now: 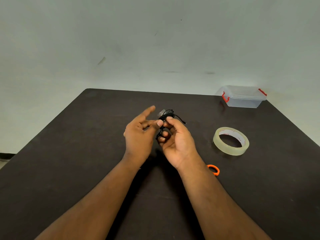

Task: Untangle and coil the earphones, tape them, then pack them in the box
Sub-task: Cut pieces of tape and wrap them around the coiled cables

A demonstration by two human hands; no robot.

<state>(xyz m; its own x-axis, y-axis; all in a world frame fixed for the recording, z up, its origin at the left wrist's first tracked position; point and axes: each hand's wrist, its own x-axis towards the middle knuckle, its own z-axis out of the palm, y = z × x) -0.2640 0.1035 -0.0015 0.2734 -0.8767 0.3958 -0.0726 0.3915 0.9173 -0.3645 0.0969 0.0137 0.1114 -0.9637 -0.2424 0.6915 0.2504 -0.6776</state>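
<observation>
A small bundle of black earphones (168, 115) is held above the middle of the dark table (69, 153). My right hand (178, 141) grips the bundle between thumb and fingers. A short piece of clear tape (161, 112) sticks out at the bundle's top left. My left hand (140, 134) is beside it, thumb pressed against the bundle and index finger stretched out. A roll of clear tape (231, 141) lies flat to the right. The clear plastic box (242, 97) with red latches stands at the far right corner, its lid on.
Part of an orange scissors handle (214, 169) shows on the table just right of my right wrist; the rest is hidden by the arm. A pale wall rises behind the table's far edge.
</observation>
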